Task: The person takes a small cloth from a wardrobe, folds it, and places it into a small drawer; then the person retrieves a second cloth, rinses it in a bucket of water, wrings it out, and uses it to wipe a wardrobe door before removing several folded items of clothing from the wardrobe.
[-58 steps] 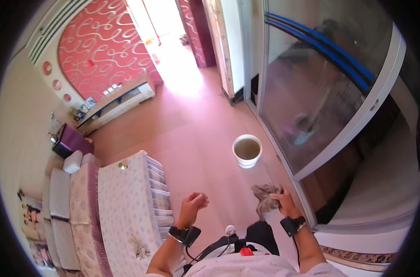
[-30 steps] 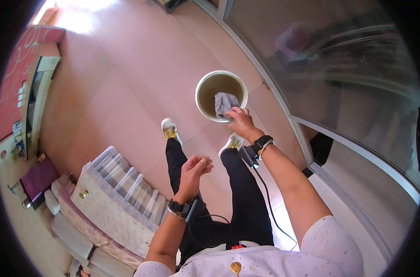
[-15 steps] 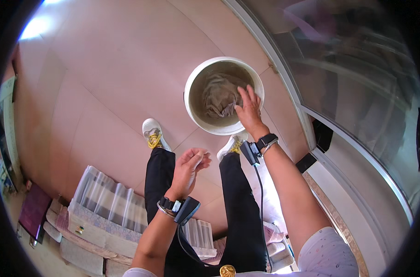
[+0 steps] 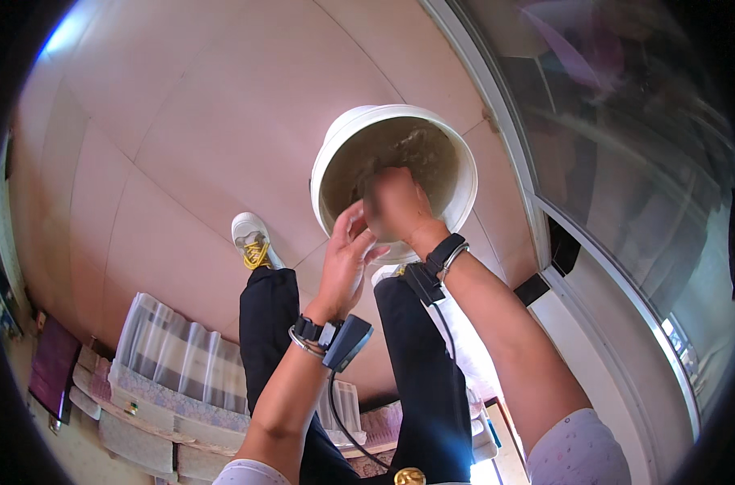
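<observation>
A white bucket (image 4: pixel 468 194) of murky brownish water (image 4: pixel 428 153) stands on the floor ahead of me, and it looks tipped slightly toward me. Over its opening, my right hand (image 4: pixel 400 202) is closed in a fist around a grey-brown cloth (image 4: pixel 369 192). Only a dark, blurred bit of that cloth shows beside the fist; the hand hides the rest. My left hand (image 4: pixel 351 255) is at the near rim, just left of the right hand. Its fingers are bent and apart, with nothing visible in them.
A sliding glass door (image 4: pixel 610 162) in a metal frame runs along the right. My shoe (image 4: pixel 253 238) is left of the bucket on the tiled floor (image 4: pixel 181 162). A cloth-covered sofa (image 4: pixel 181 356) stands at lower left, near a dark screen (image 4: pixel 54 368).
My right hand has gone from open over the cloth to closed on it, nearer the bucket's front. My left hand has risen to the near rim. The bucket appears more tilted.
</observation>
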Tool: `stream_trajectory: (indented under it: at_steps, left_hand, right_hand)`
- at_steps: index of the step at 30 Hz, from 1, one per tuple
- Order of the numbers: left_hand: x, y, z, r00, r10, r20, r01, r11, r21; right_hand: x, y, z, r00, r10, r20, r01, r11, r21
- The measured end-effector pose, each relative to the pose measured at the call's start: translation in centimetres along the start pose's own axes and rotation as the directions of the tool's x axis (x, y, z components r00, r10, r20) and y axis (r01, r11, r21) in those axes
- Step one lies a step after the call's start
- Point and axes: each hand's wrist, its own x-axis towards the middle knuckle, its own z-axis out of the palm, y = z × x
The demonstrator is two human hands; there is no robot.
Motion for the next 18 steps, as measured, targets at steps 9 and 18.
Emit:
stream_trajectory:
  at_steps: [9, 18]
  left_hand:
    - [5.1, -0.9, -1.7, 0.994, -0.063, 0.089, 0.086, 0.955, -0.282]
    - [6.5, -1.9, -0.2, 0.973, 0.134, -0.186, -0.160, 0.978, -0.131]
  right_hand:
    - [-4.1, -3.3, -3.8, 0.966, 0.066, -0.251, 0.114, 0.761, 0.638]
    - [-6.7, -4.8, -4.4, 0.964, 0.264, -0.032, -0.045, 0.281, 0.959]
